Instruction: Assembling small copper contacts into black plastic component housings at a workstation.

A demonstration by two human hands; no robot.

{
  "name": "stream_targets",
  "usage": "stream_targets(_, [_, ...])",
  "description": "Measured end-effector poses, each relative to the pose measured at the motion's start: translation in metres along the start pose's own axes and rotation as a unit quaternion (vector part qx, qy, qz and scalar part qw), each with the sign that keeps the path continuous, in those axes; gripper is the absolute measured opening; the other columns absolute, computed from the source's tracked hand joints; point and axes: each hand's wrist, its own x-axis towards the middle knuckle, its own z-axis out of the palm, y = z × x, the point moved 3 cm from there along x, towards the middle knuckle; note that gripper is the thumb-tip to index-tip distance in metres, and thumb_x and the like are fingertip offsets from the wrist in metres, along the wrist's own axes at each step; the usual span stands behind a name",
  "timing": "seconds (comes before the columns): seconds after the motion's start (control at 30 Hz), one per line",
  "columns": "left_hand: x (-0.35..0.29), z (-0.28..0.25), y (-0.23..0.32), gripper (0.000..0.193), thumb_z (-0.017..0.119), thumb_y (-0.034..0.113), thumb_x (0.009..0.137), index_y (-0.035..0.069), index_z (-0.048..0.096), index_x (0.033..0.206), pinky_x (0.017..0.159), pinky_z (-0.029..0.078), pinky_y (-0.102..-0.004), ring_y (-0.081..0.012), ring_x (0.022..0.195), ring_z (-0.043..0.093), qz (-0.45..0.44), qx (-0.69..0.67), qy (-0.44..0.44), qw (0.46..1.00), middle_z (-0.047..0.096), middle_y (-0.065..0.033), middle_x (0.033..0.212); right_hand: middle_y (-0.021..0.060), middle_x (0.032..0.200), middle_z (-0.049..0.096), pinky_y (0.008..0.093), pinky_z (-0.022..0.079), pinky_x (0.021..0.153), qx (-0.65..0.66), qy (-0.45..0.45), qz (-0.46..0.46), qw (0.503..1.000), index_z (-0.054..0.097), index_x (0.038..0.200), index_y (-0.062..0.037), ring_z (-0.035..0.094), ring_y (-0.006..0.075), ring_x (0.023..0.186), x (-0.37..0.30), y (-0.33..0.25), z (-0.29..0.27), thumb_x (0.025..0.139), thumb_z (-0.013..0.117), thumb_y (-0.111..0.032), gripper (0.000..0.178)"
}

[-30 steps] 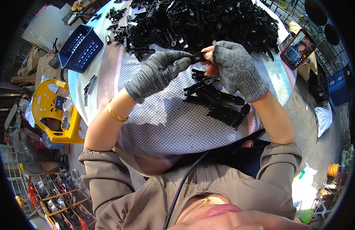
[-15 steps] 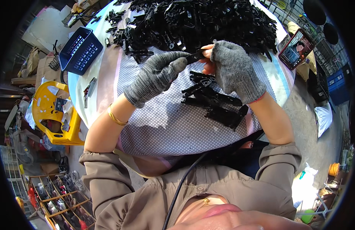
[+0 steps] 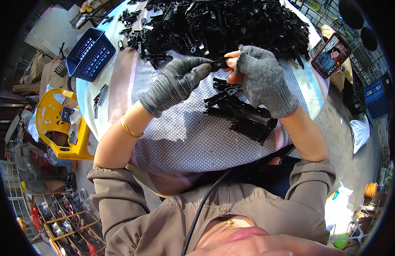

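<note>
Between my two hands is a small black plastic part [image 3: 217, 65], held at both ends above the cloth. My left hand [image 3: 177, 85], in a striped grey knit glove, pinches its left end between thumb and fingers. At the right end, the bare fingertips of my right hand [image 3: 262, 77] grip it, the rest of that hand in a fuzzy grey glove. Just below my right hand lie several longer black plastic parts [image 3: 242, 112], loosely stacked on the cloth. A large heap of black plastic parts [image 3: 223, 27] spreads beyond both hands.
The round table wears a dotted, striped cloth [image 3: 163, 147]. At its left stand a dark blue basket [image 3: 90, 55] and a small cutter-like tool [image 3: 99, 101]. A phone [image 3: 331, 55] is propped at the right edge. A yellow plastic chair [image 3: 56, 123] stands left of the table.
Both hands stay nearly in place, still gripping the black part. It has turned slightly between my fingers, and my right fingertips have shifted a little on it.
</note>
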Motion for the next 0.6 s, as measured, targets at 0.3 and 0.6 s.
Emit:
stream_targets(0.3, [-0.001,0.006,-0.005,0.032,0.059,0.031,0.084,0.004,0.062,0.102,0.045,0.035,-0.0158,-0.0016,0.052,0.043,-0.258,-0.211,-0.009,0.943,0.05,0.0047,0.062,0.0072,0.073,0.062,0.0221,0.054,0.057,-0.016,-0.014,0.012,1.0,0.061,0.093,0.0008,0.062,0.0118,0.061,0.001,0.001,-0.001,0.083,0.059,-0.014,0.018])
stream_targets(0.6, [0.01,-0.008,0.001,0.032,0.06,0.03,0.083,0.004,0.062,0.102,0.046,0.037,-0.0153,-0.0007,0.052,0.044,-0.351,-0.282,-0.087,0.888,0.053,0.0042,0.063,0.0072,0.068,0.06,0.0263,0.055,0.056,-0.07,-0.044,0.022,0.996,0.06,0.094,0.003,0.06,0.0105,0.057,0.002,-0.003,-0.004,0.081,0.06,-0.013,0.02])
